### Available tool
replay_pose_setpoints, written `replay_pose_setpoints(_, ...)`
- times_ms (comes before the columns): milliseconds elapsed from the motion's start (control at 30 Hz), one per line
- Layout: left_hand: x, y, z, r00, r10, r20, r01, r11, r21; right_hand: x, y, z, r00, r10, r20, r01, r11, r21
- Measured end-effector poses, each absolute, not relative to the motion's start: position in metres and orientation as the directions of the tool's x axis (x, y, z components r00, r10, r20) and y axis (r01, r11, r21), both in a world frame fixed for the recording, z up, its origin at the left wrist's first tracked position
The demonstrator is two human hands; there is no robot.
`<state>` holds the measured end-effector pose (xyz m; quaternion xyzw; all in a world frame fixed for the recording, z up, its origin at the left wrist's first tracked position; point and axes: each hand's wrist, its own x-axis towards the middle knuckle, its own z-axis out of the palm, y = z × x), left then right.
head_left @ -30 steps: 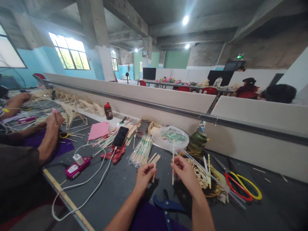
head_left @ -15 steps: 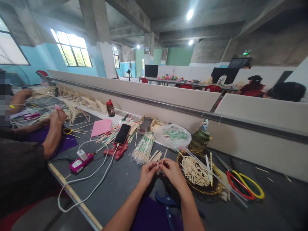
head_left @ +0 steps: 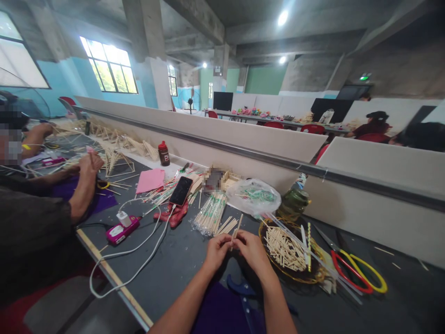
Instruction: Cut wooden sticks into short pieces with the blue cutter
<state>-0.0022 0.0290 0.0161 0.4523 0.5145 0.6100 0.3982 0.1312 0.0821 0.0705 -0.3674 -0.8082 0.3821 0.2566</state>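
My left hand (head_left: 217, 250) and my right hand (head_left: 253, 249) meet over the dark table, fingers pinched together on thin wooden sticks (head_left: 237, 228) that poke up and away between them. Just right of my right hand stands a shallow wire basket (head_left: 306, 276) with several short sticks (head_left: 283, 248) in it. A wrapped bundle of sticks (head_left: 209, 215) lies just beyond my hands, loose sticks (head_left: 225, 226) beside it. Blue-handled cutters (head_left: 243, 292) lie under my wrists on purple cloth (head_left: 222, 313).
Red and yellow scissors (head_left: 358, 273) lie right of the basket. A clear bag (head_left: 253, 197), a green bottle (head_left: 294, 202), a phone (head_left: 181, 190) and a pink charger (head_left: 120, 230) with white cable are on the table. Another person (head_left: 38, 213) works at the left.
My hands came together from apart; the long stick held upright in my right hand is now pinched between both hands. The view shifted slightly left.
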Motion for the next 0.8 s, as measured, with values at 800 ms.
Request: replay_pose_setpoints(800, -0.006, 0.031, 0.007, -0.292, 0.956, 0.040, -0.176, -0.095, 0.980, 0.178, 0.097, 0.079, -0.231, 0.951, 0.205, 0.421, 0.287, -0.860)
